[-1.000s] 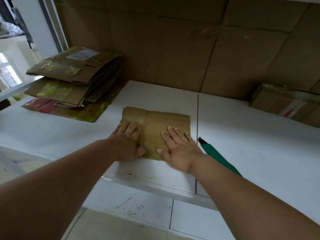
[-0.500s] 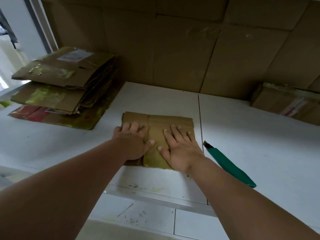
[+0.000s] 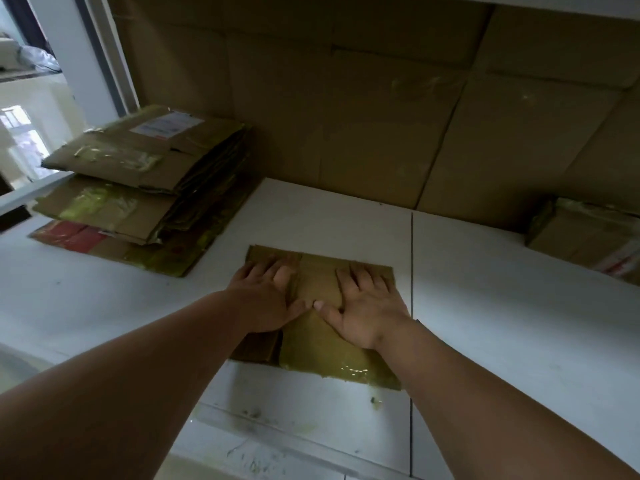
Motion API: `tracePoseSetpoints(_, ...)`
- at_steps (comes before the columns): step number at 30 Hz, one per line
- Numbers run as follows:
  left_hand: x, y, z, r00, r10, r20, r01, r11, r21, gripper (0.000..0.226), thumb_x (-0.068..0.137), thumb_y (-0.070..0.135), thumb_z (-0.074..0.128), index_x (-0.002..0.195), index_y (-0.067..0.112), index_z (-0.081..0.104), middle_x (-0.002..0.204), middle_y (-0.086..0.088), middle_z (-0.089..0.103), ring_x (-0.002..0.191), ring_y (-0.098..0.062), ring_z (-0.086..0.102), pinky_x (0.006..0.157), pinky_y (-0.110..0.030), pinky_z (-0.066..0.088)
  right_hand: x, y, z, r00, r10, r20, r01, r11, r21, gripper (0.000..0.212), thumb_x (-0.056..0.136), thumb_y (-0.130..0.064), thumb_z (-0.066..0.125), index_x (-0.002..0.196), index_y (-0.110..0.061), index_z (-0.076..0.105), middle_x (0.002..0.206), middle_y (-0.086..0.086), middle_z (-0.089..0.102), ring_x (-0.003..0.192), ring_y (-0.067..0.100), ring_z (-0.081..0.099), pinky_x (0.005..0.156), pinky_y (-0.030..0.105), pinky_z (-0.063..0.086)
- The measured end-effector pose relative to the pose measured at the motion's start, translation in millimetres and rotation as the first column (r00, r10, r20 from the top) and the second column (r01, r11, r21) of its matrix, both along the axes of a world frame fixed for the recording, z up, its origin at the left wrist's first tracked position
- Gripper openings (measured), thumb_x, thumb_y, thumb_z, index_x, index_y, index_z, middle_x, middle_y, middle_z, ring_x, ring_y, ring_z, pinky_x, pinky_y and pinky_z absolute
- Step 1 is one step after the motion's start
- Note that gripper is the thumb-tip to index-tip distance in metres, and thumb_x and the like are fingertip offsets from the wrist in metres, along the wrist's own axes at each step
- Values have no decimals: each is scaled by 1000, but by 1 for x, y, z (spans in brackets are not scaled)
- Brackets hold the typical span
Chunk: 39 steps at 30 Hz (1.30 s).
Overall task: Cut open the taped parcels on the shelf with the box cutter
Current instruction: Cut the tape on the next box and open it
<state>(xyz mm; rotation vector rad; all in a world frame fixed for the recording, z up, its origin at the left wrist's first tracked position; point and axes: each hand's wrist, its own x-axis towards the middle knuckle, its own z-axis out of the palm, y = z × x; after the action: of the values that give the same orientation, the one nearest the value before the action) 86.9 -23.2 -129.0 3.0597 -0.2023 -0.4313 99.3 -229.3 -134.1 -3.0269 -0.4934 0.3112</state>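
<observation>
The flattened box (image 3: 322, 306) under both palms is matt brown corrugated cardboard, its near part covered by glossy yellowish packing tape (image 3: 332, 358) that catches the light. The shelf (image 3: 502, 323) is a smooth, matt white board, scuffed and stained along its front edge, backed by a wall of plain matt cardboard sheets (image 3: 381, 116) with faint clear tape patches. The stack of flattened cartons (image 3: 138, 178) at left is the same dull cardboard with shiny tape strips and a white paper label (image 3: 166, 124); the taped parcel (image 3: 588, 237) at right looks glossy with tape.

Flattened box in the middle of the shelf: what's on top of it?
Both hands lie flat on the flattened box: left hand, right hand, fingers spread. Shiny tape covers its near part. The cardboard under the palms is hidden.
</observation>
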Motion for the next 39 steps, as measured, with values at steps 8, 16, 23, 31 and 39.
tracePoseSetpoints(8,4,-2,-2,1000,21,-12,-20,999,44,91,83,82,10,153,31,-18,163,7,-15,149,-17,-11,118,-43,-7,6,-6,-6,1000,-18,19,17,999,51,113,69,-93,6,157,-23,-1,164,3,-16,150,21,-14,118,39,-11)
tracePoseSetpoints(16,4,-3,-4,1000,31,-4,-31,999,27,90,86,79,10,154,26,-16,163,5,-15,149,-16,-15,120,-46,-8,-9,8,7,999,-35,20,37,997,-63,95,86,-79,6,157,-18,-1,165,4,-6,151,23,-6,120,47,-6)
tracePoseSetpoints(23,-6,-5,-5,995,-45,88,47,999,-22,75,97,63,16,156,22,-5,165,1,-4,150,-21,-6,119,-47,-2,-46,18,2,998,-9,-56,12,998,61,90,86,-78,14,157,-27,-8,162,-2,-21,148,16,-21,119,43,-13)
tracePoseSetpoints(31,-44,26,-3,983,-180,31,180,984,3,99,80,84,11,156,23,-6,164,2,-6,150,-22,-12,118,-54,-2,-58,28,3,996,-82,-21,82,997,-1,85,87,-78,9,156,-30,-7,163,-5,-19,149,19,-19,119,45,-13)
tracePoseSetpoints(39,-48,29,-1,976,-217,-28,218,975,38,113,70,93,16,153,23,-17,162,1,-21,147,-23,-21,119,-48,-7,-85,26,-4,991,-134,3,134,991,-4,94,72,-84,-6,154,-39,-10,161,-10,-22,148,16,-21,119,47,-14)
